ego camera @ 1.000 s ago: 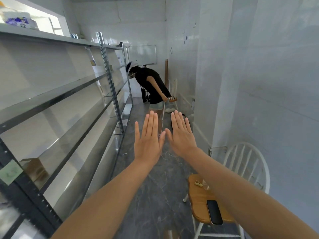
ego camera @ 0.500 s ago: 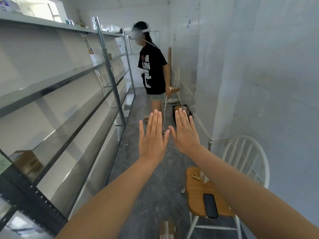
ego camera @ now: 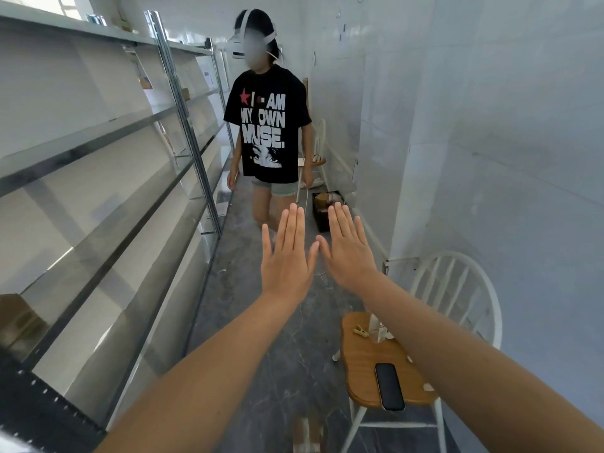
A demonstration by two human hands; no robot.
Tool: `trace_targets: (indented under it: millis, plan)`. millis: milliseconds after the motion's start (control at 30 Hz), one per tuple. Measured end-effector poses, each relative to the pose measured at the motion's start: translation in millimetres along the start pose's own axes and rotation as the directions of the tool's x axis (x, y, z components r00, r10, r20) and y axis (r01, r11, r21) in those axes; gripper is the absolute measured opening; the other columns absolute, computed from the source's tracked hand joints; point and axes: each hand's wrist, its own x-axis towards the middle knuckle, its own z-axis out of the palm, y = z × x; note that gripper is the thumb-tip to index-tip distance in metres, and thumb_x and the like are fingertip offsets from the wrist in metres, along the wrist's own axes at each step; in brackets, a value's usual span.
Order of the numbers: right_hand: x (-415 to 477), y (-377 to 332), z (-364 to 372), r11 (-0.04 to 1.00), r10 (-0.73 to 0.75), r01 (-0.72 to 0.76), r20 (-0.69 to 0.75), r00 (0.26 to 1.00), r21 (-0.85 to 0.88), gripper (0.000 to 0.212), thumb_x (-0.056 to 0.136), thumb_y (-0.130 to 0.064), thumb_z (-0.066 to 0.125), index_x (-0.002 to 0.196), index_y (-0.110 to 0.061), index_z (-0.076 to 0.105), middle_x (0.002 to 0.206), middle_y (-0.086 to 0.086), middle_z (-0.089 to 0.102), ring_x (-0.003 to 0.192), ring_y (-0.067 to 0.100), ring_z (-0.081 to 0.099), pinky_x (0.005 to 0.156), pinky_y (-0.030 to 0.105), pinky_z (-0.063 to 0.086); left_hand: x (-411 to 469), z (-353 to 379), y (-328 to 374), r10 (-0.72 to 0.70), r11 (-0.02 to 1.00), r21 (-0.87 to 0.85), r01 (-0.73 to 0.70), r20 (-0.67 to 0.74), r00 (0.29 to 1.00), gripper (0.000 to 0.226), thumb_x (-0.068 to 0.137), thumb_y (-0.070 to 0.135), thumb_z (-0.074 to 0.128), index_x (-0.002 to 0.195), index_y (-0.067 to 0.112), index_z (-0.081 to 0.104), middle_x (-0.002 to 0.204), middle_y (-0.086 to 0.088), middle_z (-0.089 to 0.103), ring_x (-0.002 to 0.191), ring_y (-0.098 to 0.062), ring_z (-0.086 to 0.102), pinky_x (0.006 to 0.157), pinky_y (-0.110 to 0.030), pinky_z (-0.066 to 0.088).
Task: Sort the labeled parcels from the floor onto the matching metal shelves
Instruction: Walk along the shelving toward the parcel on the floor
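- metal shelves run along left wall; a brown box, possibly a parcel, sits blurred at near end
- second person stands in aisle
- white chair carries phone
- left hand, right hand: fingers flat, extended, holding nothing, thumbs nearly touching

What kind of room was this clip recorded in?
Probably a narrow storeroom or stockroom: long metal shelves line one side, white tiled walls close in the other, and a chair stands in the aisle. Both hands are held out empty.
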Motion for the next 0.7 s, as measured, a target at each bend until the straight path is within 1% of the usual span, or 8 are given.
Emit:
trace_targets:
  millis: [133, 267, 333, 467, 600, 700]
  plan:
    - [13, -2, 16, 1.0, 0.025, -0.024, 0.028, 0.999, -0.008, 0.065, 0.106, -0.043, 0.017, 0.157, -0.008, -0.002, 0.166, 0.008, -0.006, 0.152, 0.019, -0.012, 0.124, 0.037, -0.008, 6, 18, -12, 0.006, 0.999, -0.032, -0.005, 0.027, 1.0, 0.067, 0.106, 0.048, 0.016, 0.16, 0.012, 0.003, 0.169, -0.002, -0.001, 0.155, -0.014, -0.002, 0.125, -0.048, -0.002]
    - [29, -9, 40, 1.0, 0.014, -0.014, 0.06, 0.998, -0.01, 0.065, 0.106, -0.042, 0.017, 0.157, -0.007, -0.003, 0.166, 0.008, -0.007, 0.152, 0.019, -0.013, 0.122, 0.035, -0.011, 15, 41, -34, -0.002, 0.999, -0.037, 0.004, 0.053, 0.999, 0.066, 0.107, 0.047, 0.019, 0.16, 0.011, 0.004, 0.169, -0.003, 0.001, 0.155, -0.015, -0.001, 0.125, -0.051, 0.004]
    - [37, -14, 52, 1.0, 0.023, -0.022, 0.08, 0.997, -0.015, 0.065, 0.106, -0.042, 0.017, 0.157, -0.007, -0.004, 0.166, 0.008, -0.008, 0.152, 0.019, -0.013, 0.122, 0.035, -0.012, 18, 50, -46, -0.006, 0.998, -0.058, 0.01, 0.071, 0.997, 0.065, 0.107, 0.046, 0.02, 0.16, 0.011, 0.005, 0.169, -0.003, 0.002, 0.155, -0.015, -0.001, 0.125, -0.051, 0.005]
    - [57, -27, 79, 0.999, 0.022, -0.017, 0.135, 0.991, -0.036, 0.065, 0.106, -0.042, 0.015, 0.156, -0.006, -0.004, 0.165, 0.009, -0.009, 0.152, 0.02, -0.014, 0.123, 0.038, -0.01, 29, 69, -72, -0.009, 0.996, -0.083, 0.018, 0.103, 0.995, 0.066, 0.106, 0.047, 0.014, 0.16, 0.012, 0.003, 0.169, -0.002, 0.0, 0.155, -0.014, -0.003, 0.125, -0.051, 0.003]
    - [75, -40, 105, 0.998, 0.042, -0.034, 0.167, 0.985, -0.054, 0.068, 0.102, -0.046, 0.009, 0.157, -0.007, -0.004, 0.166, 0.009, -0.008, 0.152, 0.02, -0.013, 0.123, 0.038, -0.01, 38, 91, -101, -0.047, 0.994, -0.096, 0.06, 0.129, 0.99, 0.067, 0.105, 0.049, 0.014, 0.16, 0.013, 0.002, 0.169, -0.001, -0.001, 0.154, -0.013, -0.005, 0.125, -0.049, 0.001]
    - [85, -48, 122, 0.997, 0.064, -0.055, 0.207, 0.976, -0.049, 0.066, 0.105, -0.045, 0.013, 0.157, -0.008, -0.006, 0.165, 0.007, -0.011, 0.151, 0.019, -0.015, 0.124, 0.038, -0.008, 41, 107, -119, -0.06, 0.99, -0.117, 0.081, 0.171, 0.983, 0.068, 0.104, 0.05, 0.011, 0.16, 0.014, 0.0, 0.169, 0.0, -0.003, 0.155, -0.013, -0.006, 0.125, -0.047, -0.004]
